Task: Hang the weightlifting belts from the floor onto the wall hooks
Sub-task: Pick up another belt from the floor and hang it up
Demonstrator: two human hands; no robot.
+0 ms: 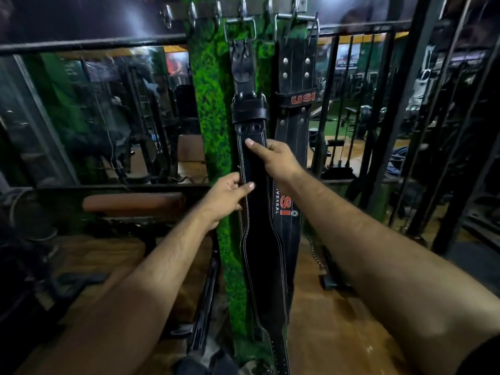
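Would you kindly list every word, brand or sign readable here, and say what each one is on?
"USI", red, on the keeper loop of the right-hand hanging belt.
"SI" above "VERSAL", partly hidden, lower on that belt.
Posters behind the railing: too blurred to read.
Left-hand belt: no text visible.

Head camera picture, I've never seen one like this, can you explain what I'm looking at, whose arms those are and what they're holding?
This single picture comes from a wide-angle camera worn on a person's head, looking forward and down, so the two bare arms are the wearer's own. There is no machine. The left hand grips the left edge of a black weightlifting belt with white stitching; the right hand pinches it higher up. That belt hangs by its metal buckle from a wall hook rack on a green grass-like pillar. Beside it hangs a second belt, marked USI. Behind are mirrors and gym equipment.
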